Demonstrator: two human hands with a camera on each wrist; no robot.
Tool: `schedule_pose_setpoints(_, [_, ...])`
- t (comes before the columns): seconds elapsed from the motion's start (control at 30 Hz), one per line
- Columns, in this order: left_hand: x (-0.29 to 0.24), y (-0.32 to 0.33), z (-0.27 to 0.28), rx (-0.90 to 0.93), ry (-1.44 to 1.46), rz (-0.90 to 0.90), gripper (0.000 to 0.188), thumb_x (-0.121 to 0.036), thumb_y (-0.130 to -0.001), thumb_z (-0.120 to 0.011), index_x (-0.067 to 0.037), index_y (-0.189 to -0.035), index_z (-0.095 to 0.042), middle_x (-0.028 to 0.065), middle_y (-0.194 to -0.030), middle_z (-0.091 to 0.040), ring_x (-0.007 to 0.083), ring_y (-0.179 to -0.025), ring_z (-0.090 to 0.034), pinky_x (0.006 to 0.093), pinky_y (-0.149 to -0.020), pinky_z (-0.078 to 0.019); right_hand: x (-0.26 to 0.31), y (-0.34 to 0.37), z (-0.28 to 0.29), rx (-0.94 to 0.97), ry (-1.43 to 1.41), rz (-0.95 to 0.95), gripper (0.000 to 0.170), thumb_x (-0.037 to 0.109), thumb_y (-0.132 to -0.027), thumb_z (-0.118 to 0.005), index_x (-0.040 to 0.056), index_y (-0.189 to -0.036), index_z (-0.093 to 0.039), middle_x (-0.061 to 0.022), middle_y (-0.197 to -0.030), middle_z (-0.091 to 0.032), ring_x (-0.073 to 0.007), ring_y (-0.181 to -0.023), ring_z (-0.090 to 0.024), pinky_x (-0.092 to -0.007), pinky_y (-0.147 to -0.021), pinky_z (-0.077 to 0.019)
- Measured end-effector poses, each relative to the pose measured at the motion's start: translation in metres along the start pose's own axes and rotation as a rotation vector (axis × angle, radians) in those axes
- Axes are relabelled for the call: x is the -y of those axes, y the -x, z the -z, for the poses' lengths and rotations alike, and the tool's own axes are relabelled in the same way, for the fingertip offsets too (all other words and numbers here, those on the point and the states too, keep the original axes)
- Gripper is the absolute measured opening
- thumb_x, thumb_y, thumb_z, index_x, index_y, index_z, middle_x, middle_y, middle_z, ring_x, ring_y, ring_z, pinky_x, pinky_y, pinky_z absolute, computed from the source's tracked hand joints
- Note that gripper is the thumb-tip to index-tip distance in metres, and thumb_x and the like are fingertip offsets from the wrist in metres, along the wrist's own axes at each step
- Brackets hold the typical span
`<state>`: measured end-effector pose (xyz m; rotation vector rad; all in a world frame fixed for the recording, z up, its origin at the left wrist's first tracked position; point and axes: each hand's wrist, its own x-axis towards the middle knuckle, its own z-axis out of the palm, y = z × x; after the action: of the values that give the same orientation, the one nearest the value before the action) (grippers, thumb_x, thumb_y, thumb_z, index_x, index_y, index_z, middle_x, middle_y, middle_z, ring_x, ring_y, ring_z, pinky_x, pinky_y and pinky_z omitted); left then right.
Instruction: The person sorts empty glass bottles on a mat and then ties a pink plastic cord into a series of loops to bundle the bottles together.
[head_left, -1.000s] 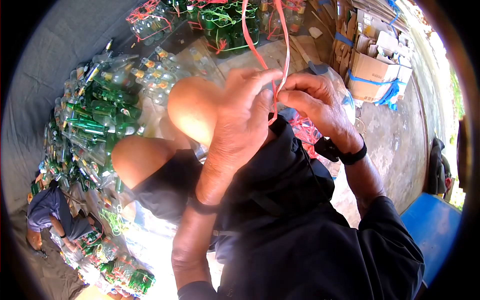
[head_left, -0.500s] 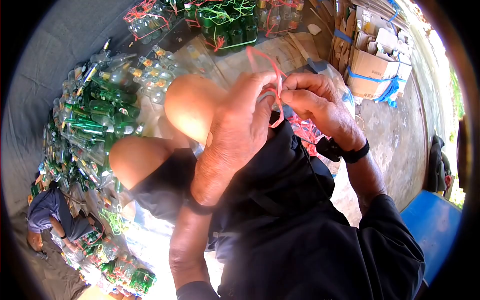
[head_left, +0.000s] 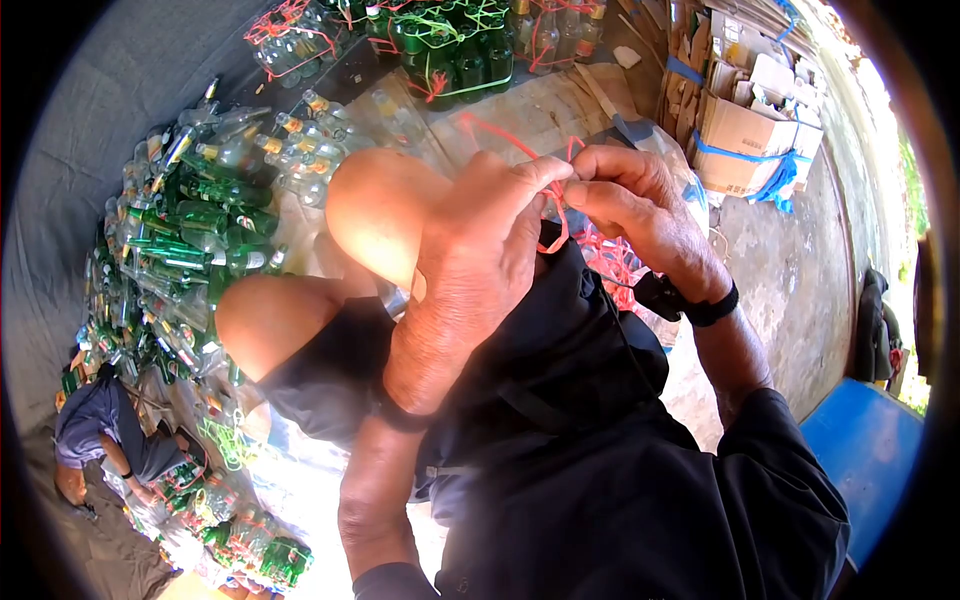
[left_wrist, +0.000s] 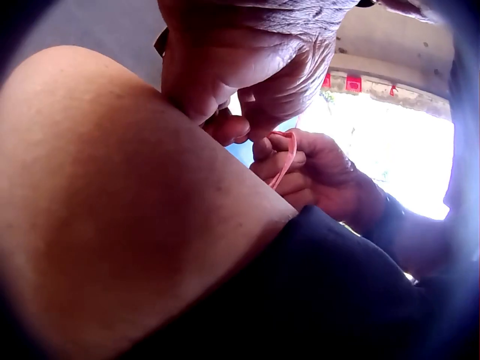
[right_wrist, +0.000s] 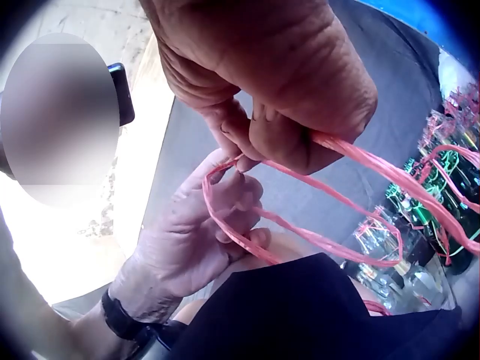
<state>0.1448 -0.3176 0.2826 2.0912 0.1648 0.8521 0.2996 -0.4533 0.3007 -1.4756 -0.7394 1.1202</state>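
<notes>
Pink twine [head_left: 517, 141], which ran up past the top edge of the head view a second ago, now forms a short loop just above the hands, lower and farther to the left than half a second ago. The fingertips of the two hands have also come closer together.

The left hand [head_left: 475, 245] pinches the twine between thumb and forefinger, beside the bent knee [head_left: 380, 215]. The right hand [head_left: 645, 205] grips it too, thumb and fingertips closed on it right at the left hand's fingertips. In the right wrist view one strand comes out from under the right hand's curled fingers and runs off to the side, while narrower loops hang between the hands and over the black shorts [right_wrist: 289, 311].

A red tangle of twine [head_left: 610, 262] lies behind the right wrist. Loose bottles [head_left: 205, 225] are heaped beside the knees, green and clear together, and tied bottle bundles [head_left: 470, 65] stand beyond them. Flattened cardboard [head_left: 745, 145] is bound with a blue strap [head_left: 775, 185] near the wall. Another person [head_left: 105, 425] bends over more bottles.
</notes>
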Motion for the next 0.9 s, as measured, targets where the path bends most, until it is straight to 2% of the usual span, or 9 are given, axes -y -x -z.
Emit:
schedule_pose_setpoints(0.1, [-0.002,0.001,-0.001,-0.02,0.034,0.081,0.022,0.01,-0.09,-0.063,-0.001,-0.108,-0.068,0.0104,-0.081,-0.057,0.022,-0.071,-0.059,0.0316,-0.063,-0.0467,0.005,0.001,-0.002,-0.043,0.095,0.048,0.015,0.014,-0.094,-0.065,0.0004,-0.09,-0.069,0.0066,-0.077,-0.055,-0.0028,-0.07,-0.048,-0.0228,-0.061,-0.0369])
schedule_pose_setpoints(0.2, [0.003,0.002,-0.001,0.0,-0.004,0.056,0.016,0.01,-0.09,-0.064,0.0,-0.102,-0.067,0.0118,-0.082,-0.056,0.0253,-0.072,-0.059,0.0331,-0.063,-0.0469,0.004,0.0,-0.001,-0.058,0.161,0.059,0.013,0.013,-0.094,-0.065,0.001,-0.09,-0.07,0.0045,-0.077,-0.06,-0.0024,-0.071,-0.051,-0.0221,-0.06,-0.0385])
schedule_pose_setpoints(0.27, [0.002,0.0,-0.001,0.002,-0.01,0.057,0.013,0.009,-0.09,-0.064,0.0,-0.099,-0.066,0.0126,-0.083,-0.056,0.0266,-0.072,-0.059,0.0336,-0.064,-0.047,-0.005,-0.004,0.004,-0.064,0.27,0.218,0.011,0.011,-0.094,-0.065,0.001,-0.09,-0.07,0.0019,-0.076,-0.065,-0.0019,-0.069,-0.053,-0.0213,-0.058,-0.0387])
schedule_pose_setpoints(0.43, [0.001,-0.001,0.0,0.033,-0.052,0.061,0.008,0.007,-0.091,-0.063,0.001,-0.095,-0.064,0.0142,-0.086,-0.056,0.03,-0.074,-0.058,0.0354,-0.067,-0.0471,-0.003,-0.006,0.006,-0.053,0.293,0.196,0.01,0.009,-0.094,-0.064,0.0005,-0.09,-0.069,0.0001,-0.074,-0.067,-0.0021,-0.066,-0.055,-0.0214,-0.058,-0.0406])
schedule_pose_setpoints(0.5, [-0.002,-0.002,0.002,0.093,-0.029,0.122,0.006,0.002,-0.093,-0.061,0.0,-0.099,-0.06,0.0195,-0.091,-0.057,0.0413,-0.081,-0.061,0.0452,-0.07,-0.0491,-0.004,-0.007,0.004,-0.048,0.281,0.216,0.01,0.008,-0.094,-0.063,0.0004,-0.09,-0.068,-0.0001,-0.074,-0.067,-0.0022,-0.066,-0.056,-0.0214,-0.058,-0.0414])
schedule_pose_setpoints(0.6, [-0.001,-0.001,0.002,0.12,-0.004,0.185,0.004,-0.001,-0.094,-0.058,0.0,-0.098,-0.059,0.0197,-0.092,-0.057,0.0414,-0.082,-0.061,0.0455,-0.071,-0.0492,-0.006,-0.008,0.003,-0.069,0.249,0.252,0.009,0.008,-0.095,-0.062,0.0004,-0.093,-0.068,0.0,-0.073,-0.067,-0.0031,-0.067,-0.058,-0.0213,-0.059,-0.044])
schedule_pose_setpoints(0.67, [0.002,0.0,0.002,0.124,0.009,0.197,0.004,-0.002,-0.095,-0.057,0.0,-0.098,-0.059,0.0193,-0.092,-0.057,0.0407,-0.082,-0.061,0.0449,-0.071,-0.0494,-0.001,-0.006,0.002,-0.059,0.256,0.16,0.01,0.005,-0.097,-0.061,-0.0022,-0.101,-0.067,-0.0012,-0.091,-0.066,-0.006,-0.082,-0.06,-0.0228,-0.075,-0.0482])
schedule_pose_setpoints(0.8, [0.0,-0.001,0.005,0.121,0.105,0.271,0.005,-0.002,-0.095,-0.056,0.0,-0.097,-0.059,0.0183,-0.092,-0.057,0.038,-0.081,-0.062,0.0425,-0.073,-0.0499,-0.005,-0.006,0.003,-0.004,0.189,0.222,0.011,0.006,-0.098,-0.059,-0.0016,-0.101,-0.067,-0.0014,-0.09,-0.066,-0.0067,-0.083,-0.06,-0.0236,-0.076,-0.0486])
schedule_pose_setpoints(0.9, [0.0,-0.004,0.006,0.125,0.078,0.238,0.006,-0.001,-0.094,-0.056,0.001,-0.098,-0.06,0.0179,-0.093,-0.057,0.036,-0.082,-0.062,0.0407,-0.075,-0.0501,-0.004,-0.004,0.003,0.068,0.084,0.151,0.014,0.01,-0.099,-0.059,-0.001,-0.101,-0.067,-0.0011,-0.088,-0.064,-0.0073,-0.082,-0.059,-0.0236,-0.073,-0.0474])
